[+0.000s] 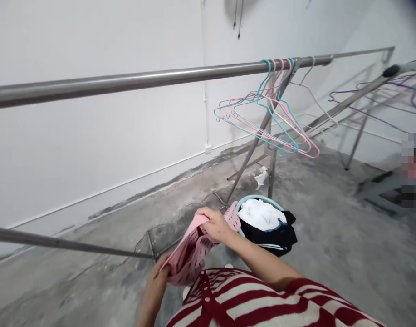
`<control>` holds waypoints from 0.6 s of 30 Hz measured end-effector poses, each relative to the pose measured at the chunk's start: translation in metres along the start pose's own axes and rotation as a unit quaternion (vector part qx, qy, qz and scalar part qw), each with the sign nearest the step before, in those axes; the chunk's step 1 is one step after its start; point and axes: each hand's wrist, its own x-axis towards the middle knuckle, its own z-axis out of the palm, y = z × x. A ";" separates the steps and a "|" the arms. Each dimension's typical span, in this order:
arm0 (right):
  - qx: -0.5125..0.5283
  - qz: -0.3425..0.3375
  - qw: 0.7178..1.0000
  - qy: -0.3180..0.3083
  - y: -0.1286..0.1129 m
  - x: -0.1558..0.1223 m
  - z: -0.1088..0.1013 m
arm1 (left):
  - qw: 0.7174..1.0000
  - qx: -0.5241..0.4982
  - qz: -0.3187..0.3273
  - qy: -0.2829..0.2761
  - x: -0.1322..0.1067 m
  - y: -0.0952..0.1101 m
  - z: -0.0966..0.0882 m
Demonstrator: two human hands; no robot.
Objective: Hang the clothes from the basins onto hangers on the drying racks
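A pink garment [194,259] with short dark dashes hangs between my two hands in front of my striped top. My left hand [157,279] is closed on its lower left edge. Its upper edge, near the right end, is gripped by my right hand [212,223], with the thumb and fingers pressed on the cloth. Between the hands the fabric gapes and shows a darker pink inside. What kind of garment it is I cannot tell. Another part of the same dashed cloth [232,217] shows beyond my right wrist, beside a tub [242,200].
White cloth [262,214] and black clothing [279,237] overfill the tub. Turquoise, pink and white hangers [279,118] hang from the metal rail [143,77]. Purple hangers [367,113] are farther right. Rack legs [252,159] stand on the concrete floor. A person is partly visible at the right edge.
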 end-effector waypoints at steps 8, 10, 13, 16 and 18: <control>-0.039 0.014 0.993 0.109 -0.021 -0.007 0.018 | 0.962 0.043 0.025 -0.269 0.016 -0.007 -0.039; -0.048 0.013 0.993 0.108 -0.017 -0.018 0.023 | 0.979 0.122 0.051 -0.153 0.029 -0.013 -0.052; -0.057 0.006 0.996 0.061 -0.012 -0.032 0.025 | 0.969 0.233 0.074 0.030 0.041 -0.014 -0.065; -0.061 0.012 0.998 0.020 -0.009 -0.038 0.019 | 0.977 0.183 0.040 0.098 0.038 -0.005 -0.064; -0.071 0.007 0.997 -0.008 -0.008 -0.038 0.013 | 0.989 0.076 0.033 0.125 0.032 0.004 -0.058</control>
